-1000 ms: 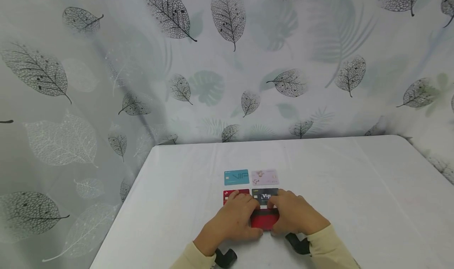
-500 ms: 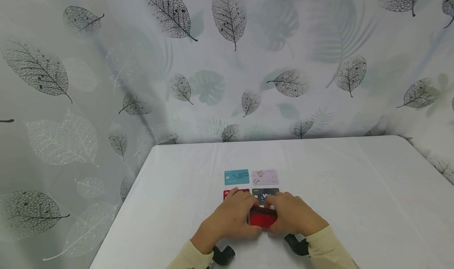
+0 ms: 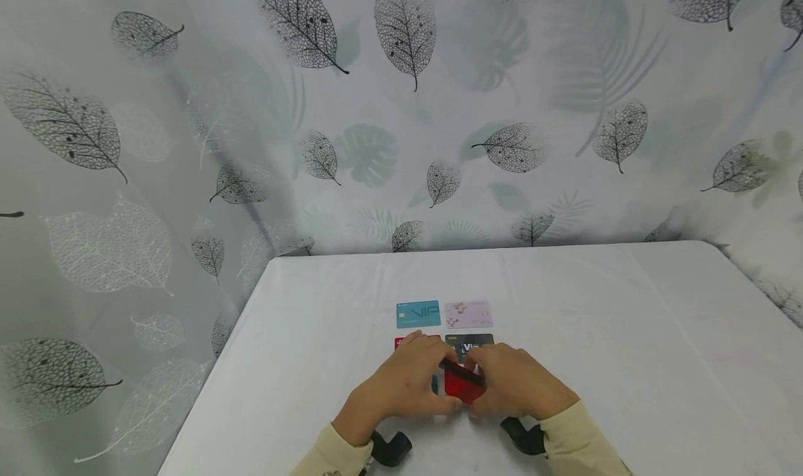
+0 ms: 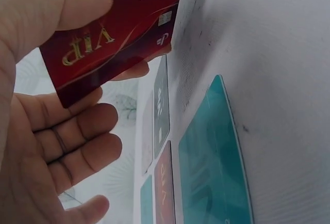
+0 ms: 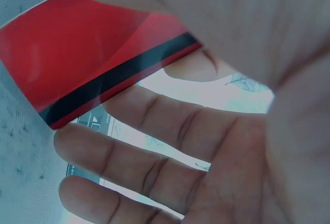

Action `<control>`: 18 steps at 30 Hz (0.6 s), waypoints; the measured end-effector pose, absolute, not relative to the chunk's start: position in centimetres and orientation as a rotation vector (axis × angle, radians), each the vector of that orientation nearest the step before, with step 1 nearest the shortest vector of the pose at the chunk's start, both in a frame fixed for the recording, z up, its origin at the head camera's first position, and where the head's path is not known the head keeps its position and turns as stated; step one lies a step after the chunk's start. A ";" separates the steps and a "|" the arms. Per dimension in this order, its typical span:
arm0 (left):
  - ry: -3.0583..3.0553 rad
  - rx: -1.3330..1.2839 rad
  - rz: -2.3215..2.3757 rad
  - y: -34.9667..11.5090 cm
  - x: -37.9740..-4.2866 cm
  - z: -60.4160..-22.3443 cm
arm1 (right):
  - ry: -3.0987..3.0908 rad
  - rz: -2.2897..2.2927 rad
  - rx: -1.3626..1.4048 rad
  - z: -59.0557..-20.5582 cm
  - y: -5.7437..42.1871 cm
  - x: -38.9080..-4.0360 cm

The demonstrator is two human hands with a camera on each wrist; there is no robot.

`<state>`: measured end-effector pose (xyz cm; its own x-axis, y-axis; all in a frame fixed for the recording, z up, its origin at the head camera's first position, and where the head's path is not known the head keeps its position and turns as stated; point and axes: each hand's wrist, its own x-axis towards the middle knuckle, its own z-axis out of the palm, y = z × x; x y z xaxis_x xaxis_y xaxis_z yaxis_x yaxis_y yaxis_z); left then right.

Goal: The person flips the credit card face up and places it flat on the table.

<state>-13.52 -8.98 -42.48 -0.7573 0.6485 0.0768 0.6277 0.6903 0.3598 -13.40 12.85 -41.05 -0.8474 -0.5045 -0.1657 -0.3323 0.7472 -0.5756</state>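
A red VIP card (image 3: 463, 388) is raised off the table, tilted, between my two hands. My left hand (image 3: 410, 378) pinches one end of it and my right hand (image 3: 517, 384) the other. The left wrist view shows its front, with gold letters and a chip, and the other fingers loosely bent. Its back, a black stripe across red, appears in the right wrist view, where the thumb largely hides one end. On the table below lies a teal card (image 4: 211, 157), mostly covered by my left hand in the head view.
Beyond my hands lie a blue VIP card (image 3: 418, 314), a pink card (image 3: 468, 314), a dark grey Vip card (image 3: 469, 340) and another red card (image 3: 401, 341), partly hidden by my left hand. They rest flat on the white table (image 3: 326, 323). Leaf-print curtains hang behind.
The red card has gone from nearly level to tilted, its right end lower in the head view. Both hands have drawn slightly nearer, and a sliver of the teal card now shows beside it.
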 end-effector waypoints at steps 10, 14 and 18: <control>2.807 1.126 0.700 -9.1 -13.6 -42.5 | 2.609 -0.789 -0.666 -40.9 12.9 -13.4; 2.819 1.111 0.712 -9.2 -13.7 -42.5 | 2.604 -0.799 -0.671 -40.9 13.0 -13.5; 2.815 1.094 0.740 -9.2 -13.7 -42.6 | 2.613 -0.813 -0.702 -40.9 13.1 -13.5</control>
